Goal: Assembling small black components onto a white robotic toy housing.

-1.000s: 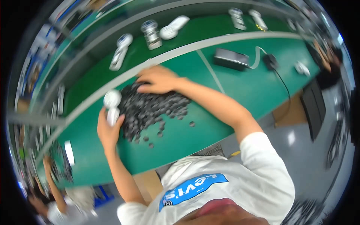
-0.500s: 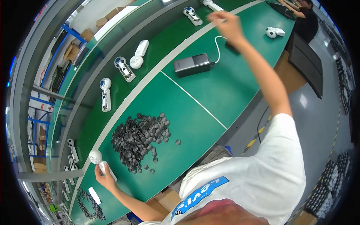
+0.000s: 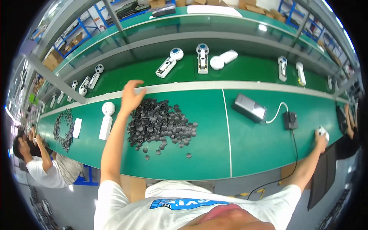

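The left hand (image 3: 132, 96), empty, fingers loosely curved, hangs by the heaped black pentagonal pieces (image 3: 161, 122); the right hand (image 3: 320, 140) grasps a white-and-black device (image 3: 324, 133) at the bench's (image 3: 260, 149) right end, best lifted clear of the black cable (image 3: 296, 153).

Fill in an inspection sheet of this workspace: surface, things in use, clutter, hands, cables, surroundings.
Surface: green tabletop with a white line across it.
Things in use: pile of black pieces; white round-headed device lying left of it; white-and-black device at far right.
Clutter: loose black pieces near the pile; grey box; white strip.
Left hand: open, near the pile's far left corner; nothing seen in it.
Right hand: on the white-and-black device; grip unclear.
Cables: white cable from grey box to black block; black cable from the block past the table edge.
Surroundings: white devices on a green strip behind a pale rail; co-worker at left.
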The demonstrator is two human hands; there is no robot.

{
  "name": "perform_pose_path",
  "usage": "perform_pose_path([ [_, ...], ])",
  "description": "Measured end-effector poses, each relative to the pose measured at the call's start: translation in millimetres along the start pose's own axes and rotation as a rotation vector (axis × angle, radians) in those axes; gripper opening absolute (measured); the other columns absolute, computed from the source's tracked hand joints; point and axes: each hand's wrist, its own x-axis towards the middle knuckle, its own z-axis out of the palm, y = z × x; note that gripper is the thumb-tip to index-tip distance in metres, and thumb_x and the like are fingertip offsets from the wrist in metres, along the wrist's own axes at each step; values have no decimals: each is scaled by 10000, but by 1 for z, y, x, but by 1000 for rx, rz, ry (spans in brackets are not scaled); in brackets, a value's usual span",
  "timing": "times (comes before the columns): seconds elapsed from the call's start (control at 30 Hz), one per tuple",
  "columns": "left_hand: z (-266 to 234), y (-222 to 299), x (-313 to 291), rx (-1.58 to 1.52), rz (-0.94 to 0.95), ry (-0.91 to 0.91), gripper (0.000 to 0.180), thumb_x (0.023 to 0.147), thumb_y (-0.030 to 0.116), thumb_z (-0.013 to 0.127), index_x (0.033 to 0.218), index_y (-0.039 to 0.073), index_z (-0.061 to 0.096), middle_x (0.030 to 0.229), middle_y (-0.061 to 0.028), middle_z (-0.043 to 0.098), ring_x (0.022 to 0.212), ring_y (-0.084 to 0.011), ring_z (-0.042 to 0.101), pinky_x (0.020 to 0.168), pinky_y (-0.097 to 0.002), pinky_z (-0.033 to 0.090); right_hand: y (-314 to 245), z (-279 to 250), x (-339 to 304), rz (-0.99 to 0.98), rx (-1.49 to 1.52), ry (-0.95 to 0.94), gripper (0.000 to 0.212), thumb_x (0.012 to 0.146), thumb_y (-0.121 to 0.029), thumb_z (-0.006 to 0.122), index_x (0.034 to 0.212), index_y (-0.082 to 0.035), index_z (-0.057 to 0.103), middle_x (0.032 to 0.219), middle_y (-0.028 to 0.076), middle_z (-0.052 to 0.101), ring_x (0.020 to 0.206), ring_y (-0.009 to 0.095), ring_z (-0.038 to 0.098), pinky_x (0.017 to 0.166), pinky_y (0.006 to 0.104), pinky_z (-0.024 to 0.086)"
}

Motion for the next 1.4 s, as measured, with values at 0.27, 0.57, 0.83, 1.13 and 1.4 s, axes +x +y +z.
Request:
perform_pose_path([
  [0.27, 138, 40, 111, 375, -127, -145, 598, 838, 330, 641, 1353, 107, 436, 1196, -162, 575, 1128, -349, 542, 883, -492, 474, 22, 50, 41, -533, 609, -24, 818, 837, -290, 683, 1507, -143, 237, 1319, 251, 531, 1219, 358, 517, 1026, 413, 386],
  [0.57, 2, 43, -5, 100, -94, 104, 501, 854, 239, 654, 1306, 107, 485, 1110, -161, 603, 1074, -350, 556, 872, -446, 475, -4, 13, 21, -275, 603, -106, 702, 835, -433, 688, 1371, -92, 391, 1011, 181, 602, 698, 268, 578, 583, 393, 476],
  [0.83, -100, 1, -164, 484, -261, 56, 485, 821, 197, 678, 1276, 122, 526, 1062, -110, 607, 1014, -304, 559, 836, -429, 448, -57, -74, -2, -197, 1767, -63, 413, 871, -467, 657, 1020, -82, 637, 588, 5, 496, 464, 121, 461, 384, 273, 335],
  [1.13, -90, -5, -174, 611, -58, 255, 437, 789, 140, 683, 1214, 114, 584, 1130, -81, 599, 1097, -290, 531, 898, -421, 412, -95, -215, -181, -1127, 1746, -517, 259, 934, -235, 630, 1035, -10, 550, 794, 62, 582, 737, 161, 564, 673, 298, 463],
  [1.4, -74, 105, -121, -169, 340, 116, 479, 784, 277, 736, 1185, 67, 581, 1185, -92, 615, 1124, -296, 552, 971, -408, 388, -174, -234, -439, -1251, 1741, -1497, 900, 801, -580, 557, 1318, 129, 354, 522, 5, 522, 377, 113, 428, 458, 268, 387],
])
